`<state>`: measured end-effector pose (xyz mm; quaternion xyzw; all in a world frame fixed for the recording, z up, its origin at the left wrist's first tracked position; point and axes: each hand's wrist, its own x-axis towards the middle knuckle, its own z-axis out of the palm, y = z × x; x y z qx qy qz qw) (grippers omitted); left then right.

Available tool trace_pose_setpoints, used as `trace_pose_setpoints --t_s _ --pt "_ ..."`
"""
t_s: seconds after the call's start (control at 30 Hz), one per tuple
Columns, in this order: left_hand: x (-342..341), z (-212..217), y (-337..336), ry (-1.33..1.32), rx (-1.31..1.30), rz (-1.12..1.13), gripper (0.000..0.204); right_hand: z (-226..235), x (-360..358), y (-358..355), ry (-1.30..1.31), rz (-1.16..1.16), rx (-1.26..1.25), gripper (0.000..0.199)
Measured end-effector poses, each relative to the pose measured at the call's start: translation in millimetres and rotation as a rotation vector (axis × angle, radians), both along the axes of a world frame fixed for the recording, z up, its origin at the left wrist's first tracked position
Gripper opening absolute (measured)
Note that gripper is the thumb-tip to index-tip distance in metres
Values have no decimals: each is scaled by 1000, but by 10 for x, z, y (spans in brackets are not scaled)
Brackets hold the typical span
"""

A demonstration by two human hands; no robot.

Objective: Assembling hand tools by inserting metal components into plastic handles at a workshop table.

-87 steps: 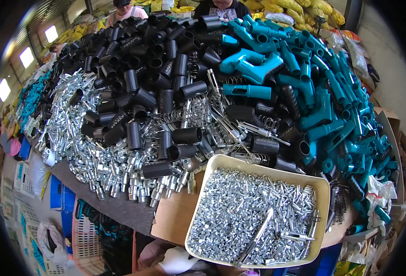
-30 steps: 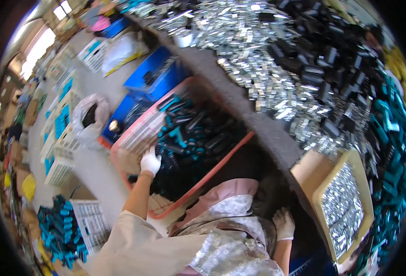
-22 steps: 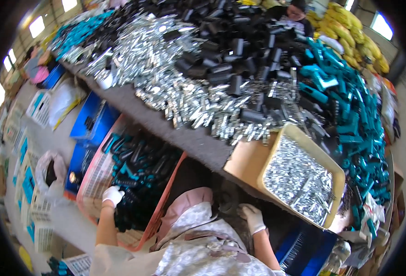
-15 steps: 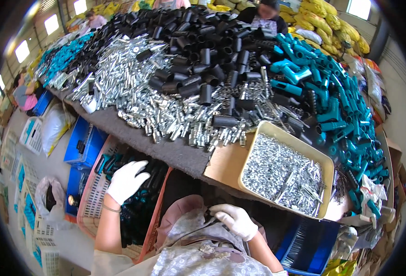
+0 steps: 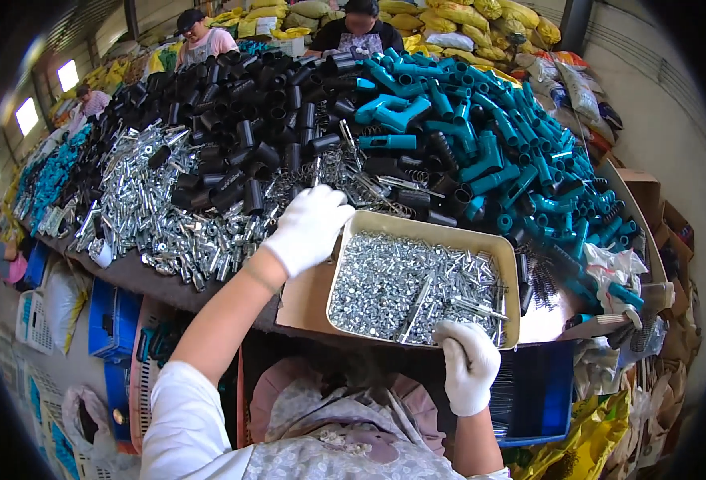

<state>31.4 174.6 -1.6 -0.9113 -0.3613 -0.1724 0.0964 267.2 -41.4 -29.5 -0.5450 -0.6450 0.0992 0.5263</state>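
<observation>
White-gloved left hand [image 5: 309, 228]: reaching forward, arm nearly straight, fingers curled down over the springs and metal fittings [image 5: 141, 212] just beyond the far left corner of the tray [image 5: 353, 228]; whether it grips anything cannot be told. White-gloved right hand [image 5: 469, 364]: loosely curled, resting at the tray's near rim, holding nothing visible. Tray: tan, shallow, full of small silver screws [image 5: 393, 280], on the worktop. Beyond the tray: black tubes [image 5: 241, 128], teal handles [image 5: 489, 152]. Advice: pinch one piece, steady the tray.

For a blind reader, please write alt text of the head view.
Gloved left hand reaches over heaped silver metal parts; right hand touches the near edge of a tray of screws, with black tubes and teal handles behind.
</observation>
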Motion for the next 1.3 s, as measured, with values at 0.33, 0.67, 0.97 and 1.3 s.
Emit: trace_pose_setpoints --t_s 0.33,0.67,0.97,1.3 --pt "263 -187 642 255 121 -45 13 -6 -356 41 941 643 -499 33" --pt "-88 -122 481 -271 306 -36 24 -63 -508 429 1502 909 -598 41" --pt "107 381 -794 -245 -91 -573 39 -54 -544 612 1747 918 -659 59" --pt "43 11 244 181 74 -66 13 25 -368 399 1454 775 -653 58"
